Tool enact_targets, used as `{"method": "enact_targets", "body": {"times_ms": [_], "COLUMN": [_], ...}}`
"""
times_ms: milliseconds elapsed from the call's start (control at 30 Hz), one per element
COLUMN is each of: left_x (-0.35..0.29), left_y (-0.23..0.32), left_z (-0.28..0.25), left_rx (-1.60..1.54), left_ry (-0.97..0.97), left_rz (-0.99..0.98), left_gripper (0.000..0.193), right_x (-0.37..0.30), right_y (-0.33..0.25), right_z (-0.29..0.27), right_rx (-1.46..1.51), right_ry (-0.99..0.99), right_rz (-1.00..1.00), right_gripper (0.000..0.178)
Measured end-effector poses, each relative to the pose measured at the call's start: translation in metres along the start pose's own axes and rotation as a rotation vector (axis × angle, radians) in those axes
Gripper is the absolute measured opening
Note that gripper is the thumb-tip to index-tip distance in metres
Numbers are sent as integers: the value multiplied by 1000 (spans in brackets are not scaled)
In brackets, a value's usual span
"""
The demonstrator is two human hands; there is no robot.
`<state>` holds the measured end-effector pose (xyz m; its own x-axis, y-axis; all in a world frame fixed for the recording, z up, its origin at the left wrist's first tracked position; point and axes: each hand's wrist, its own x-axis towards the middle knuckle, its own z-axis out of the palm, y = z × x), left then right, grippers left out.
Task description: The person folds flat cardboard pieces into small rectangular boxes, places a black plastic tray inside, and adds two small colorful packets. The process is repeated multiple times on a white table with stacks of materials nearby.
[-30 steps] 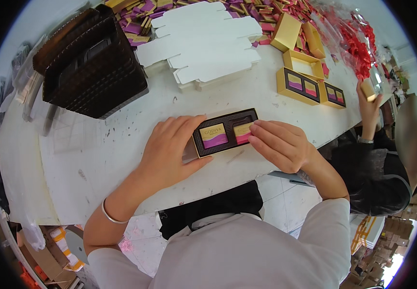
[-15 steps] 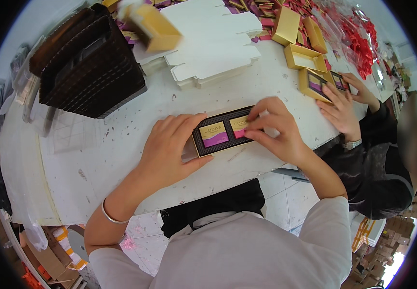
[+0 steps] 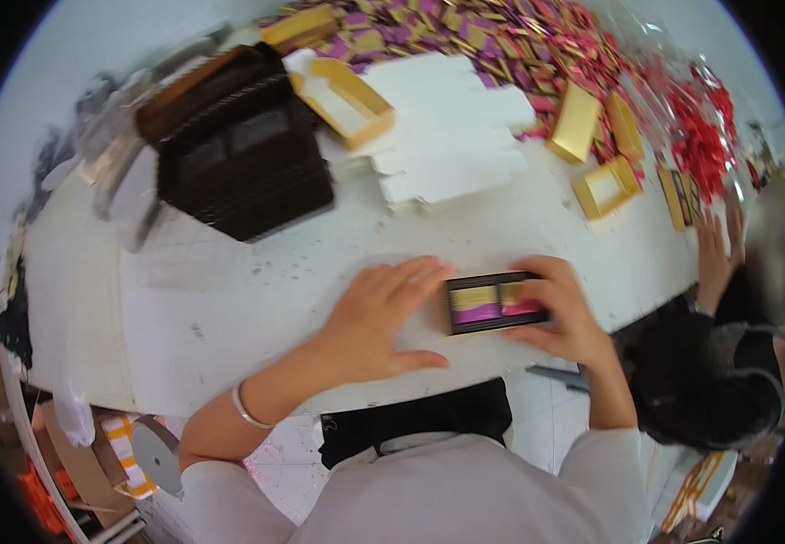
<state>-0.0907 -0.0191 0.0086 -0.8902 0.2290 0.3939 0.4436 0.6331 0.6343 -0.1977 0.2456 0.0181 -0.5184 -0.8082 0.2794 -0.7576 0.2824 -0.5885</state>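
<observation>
A small gold box (image 3: 481, 330) with a black inner tray lies on the white table in front of me. Two square wrapped chocolates sit side by side in it: a gold and purple one (image 3: 474, 305) on the left, a gold and pink one (image 3: 514, 303) on the right, partly covered by fingers. My right hand (image 3: 566, 310) grips the box's right end, thumb at the near edge and fingers at the far edge. Beside the left end, my left hand (image 3: 370, 317) is open, its fingers and thumb spread and apart from the box.
Stacked dark brown trays (image 3: 238, 186) stand at the left. Beyond are an open gold box (image 3: 349, 102), white flat card blanks (image 3: 456, 127) and a heap of wrapped chocolates (image 3: 483, 41). Farther right lie an empty gold box (image 3: 607, 188), red ribbons (image 3: 705, 150) and a co-worker's hands (image 3: 714, 249).
My left hand has come off the box's left end. The right hand has gone from the pink chocolate to gripping the box. A gold box blurred by motion now rests by the card blanks.
</observation>
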Motion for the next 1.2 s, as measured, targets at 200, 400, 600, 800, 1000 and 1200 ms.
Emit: {"method": "enact_targets", "body": {"times_ms": [200,400,600,800,1000,1200], "left_x": [-3,15,6,12,9,-10], "left_y": [-1,26,12,-1,-4,11], "left_z": [-26,-124,-135,-146,-148,-90], "left_rx": [173,633,857,880,810,268], "left_ry": [327,701,611,459,518,468], "left_rz": [270,66,-54,-174,-126,-62], "left_gripper": [44,34,33,23,16,20], "right_x": [-47,-22,74,184,197,122], "right_y": [80,75,10,-9,-3,-18], "right_z": [-56,-65,-19,40,43,13], "right_rx": [-84,-617,-294,-295,-241,-302], "right_ry": [351,547,354,229,112,456], "right_rz": [285,283,-152,-380,-177,-255], "right_gripper": [47,37,39,38,24,24]}}
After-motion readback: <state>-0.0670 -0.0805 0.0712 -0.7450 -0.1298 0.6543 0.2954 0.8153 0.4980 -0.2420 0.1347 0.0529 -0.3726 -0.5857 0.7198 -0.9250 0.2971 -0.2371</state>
